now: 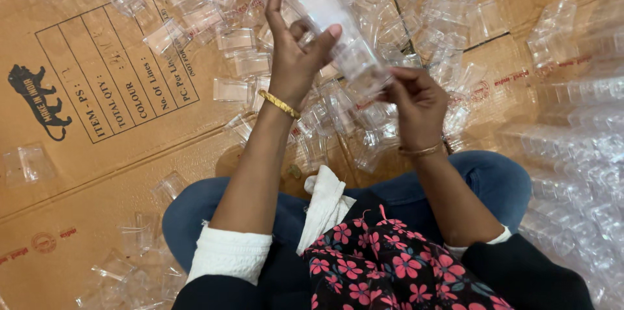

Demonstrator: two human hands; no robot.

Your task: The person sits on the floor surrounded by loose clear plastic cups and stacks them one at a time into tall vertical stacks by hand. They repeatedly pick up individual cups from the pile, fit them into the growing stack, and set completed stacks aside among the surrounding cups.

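I logged one stack [338, 30] of clear plastic cups, held raised between both hands above the cardboard [97, 173] on the floor. My left hand [292, 56] gripped its upper part, thumb and fingers clamped on it; my right hand [416, 99] closed its fingers on the lower end. Loose cups [234, 40] lay scattered over the cardboard beyond the hands. Long nested rows [578, 128] lay to my right. A white cloth [325, 203] rested on my lap. Gold bangles [279, 103] sat on both wrists.
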